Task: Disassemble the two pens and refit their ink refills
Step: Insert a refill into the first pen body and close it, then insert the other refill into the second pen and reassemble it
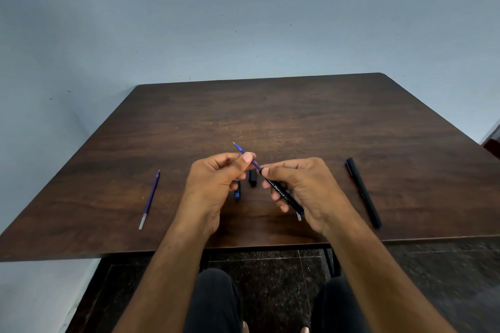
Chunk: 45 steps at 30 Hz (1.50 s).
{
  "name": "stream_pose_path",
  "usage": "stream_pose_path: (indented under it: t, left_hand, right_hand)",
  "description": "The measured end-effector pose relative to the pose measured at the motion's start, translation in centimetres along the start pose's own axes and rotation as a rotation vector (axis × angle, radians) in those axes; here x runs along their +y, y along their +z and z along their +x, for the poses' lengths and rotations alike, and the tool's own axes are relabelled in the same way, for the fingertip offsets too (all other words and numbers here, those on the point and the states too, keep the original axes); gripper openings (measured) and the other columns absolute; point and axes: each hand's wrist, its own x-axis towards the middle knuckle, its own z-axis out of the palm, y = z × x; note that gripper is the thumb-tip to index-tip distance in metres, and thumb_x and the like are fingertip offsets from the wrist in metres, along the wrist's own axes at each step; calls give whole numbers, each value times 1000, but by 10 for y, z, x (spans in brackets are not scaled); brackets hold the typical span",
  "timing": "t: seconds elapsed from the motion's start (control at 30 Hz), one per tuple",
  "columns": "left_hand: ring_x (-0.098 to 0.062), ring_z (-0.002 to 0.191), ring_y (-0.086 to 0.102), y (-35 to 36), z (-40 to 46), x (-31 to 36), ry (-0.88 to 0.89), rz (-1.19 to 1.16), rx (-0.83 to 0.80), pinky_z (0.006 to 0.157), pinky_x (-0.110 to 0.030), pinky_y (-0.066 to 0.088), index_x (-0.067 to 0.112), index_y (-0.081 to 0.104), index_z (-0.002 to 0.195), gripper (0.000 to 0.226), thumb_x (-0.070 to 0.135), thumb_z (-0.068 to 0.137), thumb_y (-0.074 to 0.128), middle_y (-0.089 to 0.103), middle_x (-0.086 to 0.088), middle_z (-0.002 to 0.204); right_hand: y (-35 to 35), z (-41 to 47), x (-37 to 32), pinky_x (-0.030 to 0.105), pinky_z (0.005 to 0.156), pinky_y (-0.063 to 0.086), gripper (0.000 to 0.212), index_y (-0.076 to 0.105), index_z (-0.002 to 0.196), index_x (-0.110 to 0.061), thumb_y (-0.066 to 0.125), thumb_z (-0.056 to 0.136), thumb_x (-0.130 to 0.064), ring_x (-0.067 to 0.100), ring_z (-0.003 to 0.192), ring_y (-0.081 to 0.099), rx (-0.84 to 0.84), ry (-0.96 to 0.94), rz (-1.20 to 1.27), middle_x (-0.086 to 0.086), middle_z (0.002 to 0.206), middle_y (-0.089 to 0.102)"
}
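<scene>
Setting: plain indoor room, sparsely furnished; whether home or office cannot be told. Evidence: dark wood-grain surface [270, 116] with rounded corners on a black metal frame [270, 246]; bare pale blue-grey painted wall [243, 21], lightly marked with specks; dark speckled stone-tile floor [273, 292]. Seated person's dark-trousered knees [213, 303] show beneath the near edge.

Two bare forearms reach in from below, sleeveless as far as the frame shows, ending in the bare left hand [213, 181] and bare right hand [305, 189]. Dark trousers [211, 303] cover both knees (toes peek out below).
</scene>
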Motion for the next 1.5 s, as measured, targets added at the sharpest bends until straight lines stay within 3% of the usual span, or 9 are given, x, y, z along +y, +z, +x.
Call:
stream_pose_path:
  t: [0.17,0.5,0.8,0.97,1.07,1.17,1.33,1.43,1.5]
  left_hand:
    - [-3,60,58,-5,2,4,1,-80,35,59,-18,48,6,76,96,15,18,92,68,79,-7,89]
    - [-5,60,54,-15,11,7,93,-139,180,62,-22,47,12,76,86,11,21,90,71,79,-6,85]
    - [-5,57,50,-37,17,15,143,-119,310,59,-22,46,8,76,94,15,22,90,72,77,-5,77]
    - [0,53,52,-60,13,21,112,126,250,63,-23,44,12,78,86,15,26,85,76,74,-1,69]
    - [3,53,62,-80,12,22,157,362,315,66,-23,47,16,78,74,19,34,81,79,74,3,66]
    - [7,62,65,-104,12,21,147,603,421,58,-18,44,23,76,67,24,44,77,80,72,12,62]
    - [-2,68,62,-132,17,14,29,789,479,64,-24,50,24,76,70,22,45,76,82,71,8,70]
    - [-11,77,66,-136,20,9,-22,823,498,74,-31,56,21,79,74,22,43,77,82,74,1,77]
    - [-12,75,66,-136,21,6,-47,823,502,72,-31,55,19,80,75,23,42,76,83,74,0,77]
  right_hand:
    - [1,0,2,27,40,42,9,82,88,-4,74,87,-8,19,53,59,-16,23,-23,14,73,75]
    - [5,-3,1,29,41,41,10,82,89,-3,73,88,-7,19,53,58,-50,20,-33,15,74,74]
    - [8,-3,-1,27,41,42,11,82,88,-4,72,89,-9,18,53,59,-70,25,-44,14,75,75]
    - [16,-2,-1,28,41,43,14,82,85,-1,69,90,-4,20,54,59,-57,33,-27,17,75,75]
    - [22,-1,-1,28,42,47,12,81,86,0,70,90,-3,20,56,62,-64,59,-30,17,75,75]
    - [29,1,1,29,46,50,9,80,85,1,73,88,-4,21,57,64,-85,84,-46,18,75,75]
    - [44,4,3,25,50,52,7,82,81,-5,79,84,-11,20,59,68,-93,88,-105,17,76,78]
    - [52,7,3,27,52,52,8,81,78,-4,79,83,-9,20,59,67,-76,65,-114,18,76,78]
    - [55,7,4,27,48,48,7,80,79,-2,79,84,-7,20,57,64,-61,54,-114,18,74,78]
